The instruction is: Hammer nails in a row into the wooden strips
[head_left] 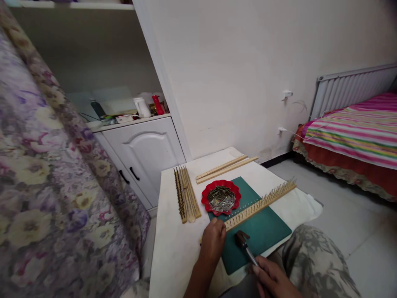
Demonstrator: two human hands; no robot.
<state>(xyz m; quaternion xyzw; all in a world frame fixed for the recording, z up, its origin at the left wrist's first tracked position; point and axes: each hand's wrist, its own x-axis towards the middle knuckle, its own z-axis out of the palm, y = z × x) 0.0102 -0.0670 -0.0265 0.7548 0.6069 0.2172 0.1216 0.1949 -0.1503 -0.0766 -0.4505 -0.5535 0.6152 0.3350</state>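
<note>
1) Across the green mat (pixel 263 236), a wooden strip (pixel 248 214) is laid slantwise, its long axis run from the near left to the far right; its far end is carried past the mat's edge, and many nails (pixel 274 193) are stood along it
2) At the strip's near-left part, the left hand (pixel 214 238) is placed over the wood, so it is the nearer of the two; its fingers are curled together, but whether a nail is pinched between them cannot be told
3) On the near side of the strip, the hammer (pixel 241 239) is held by the right hand (pixel 271 274), whose fingers are clamped around the handle; the head is pointed away from the body, just right of the left fingers and apart from the strip; whether the mat is touched by it cannot be told
4) Just beyond the left fingers, loose nails are kept in the red bowl (pixel 204 194)
</note>
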